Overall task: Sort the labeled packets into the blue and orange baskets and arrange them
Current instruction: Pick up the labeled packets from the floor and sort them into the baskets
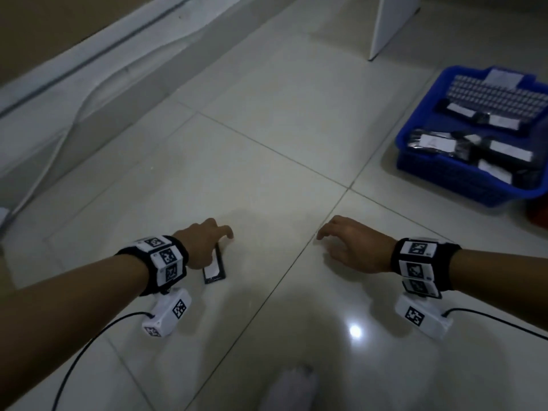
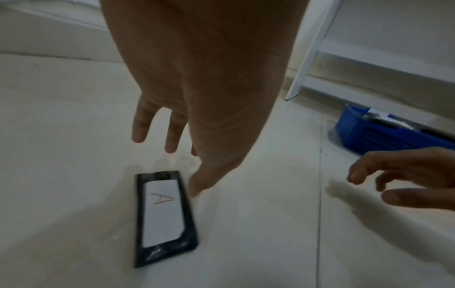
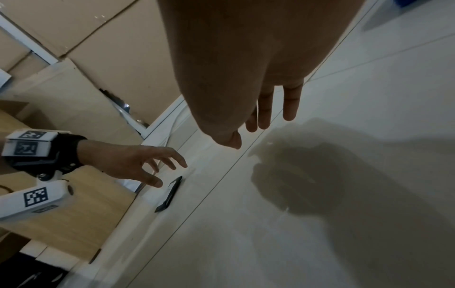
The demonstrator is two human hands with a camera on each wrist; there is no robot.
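Observation:
A flat black packet (image 2: 164, 216) with a white label marked "A" lies on the tiled floor, also seen as the packet (image 1: 214, 268) in the head view and as a thin dark edge, the packet (image 3: 169, 193), in the right wrist view. My left hand (image 1: 207, 241) hovers just over its far end, fingers spread and relaxed, holding nothing; whether the thumb (image 2: 197, 187) touches the packet's edge is unclear. My right hand (image 1: 350, 241) hangs open above bare tiles to the right. The blue basket (image 1: 415, 161) at the right holds several labeled packets (image 1: 439, 143).
A white furniture leg (image 1: 385, 28) stands at the back right. A white cable (image 1: 59, 137) runs along the skirting at the left. Cardboard boxes (image 3: 74, 35) are stacked at the left. A red-orange edge (image 1: 538, 212) shows beside the blue basket. Wrist-camera cables trail from both arms.

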